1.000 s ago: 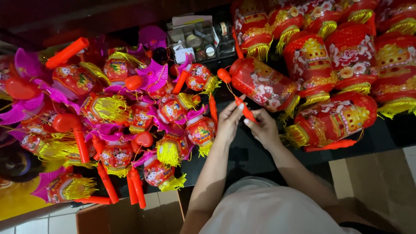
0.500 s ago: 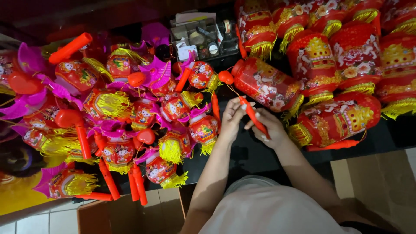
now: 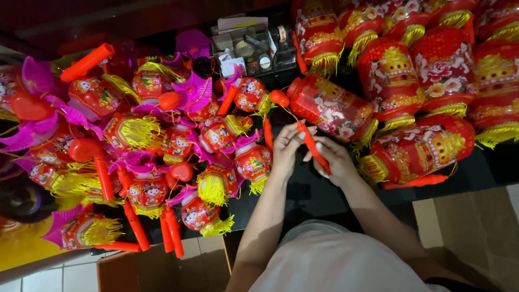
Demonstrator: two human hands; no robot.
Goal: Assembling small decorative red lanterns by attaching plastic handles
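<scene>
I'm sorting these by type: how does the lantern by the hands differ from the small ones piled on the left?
The big red lantern by the hands is a long, plain cylinder; the small lanterns are short and rounder. It lies alone on its side, while they lie heaped at all angles. They carry pink fan-like wings; it shows none. Both kinds are red with yellow fringe and orange stick handles, like the stick held by the left hand and right hand.
</scene>
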